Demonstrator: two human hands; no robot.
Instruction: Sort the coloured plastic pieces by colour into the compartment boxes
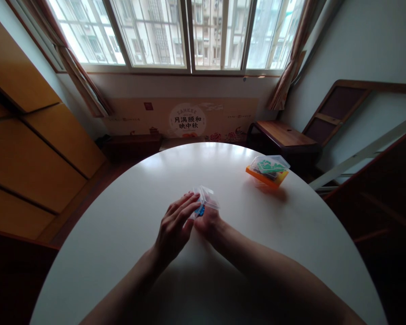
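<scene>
While the left hand (176,223) holds its left side, the right hand (208,222) cups a small clear plastic box (209,197) containing blue pieces (200,210) over the round white table (122,234); farther right, an orange container (274,182) shows green contents (270,166) beneath clear plastic.

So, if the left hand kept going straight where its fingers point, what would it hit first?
The clear plastic box: the left hand's fingertips seem to touch it. The right hand is at the box's other side, though depth there is hard to judge.
</scene>
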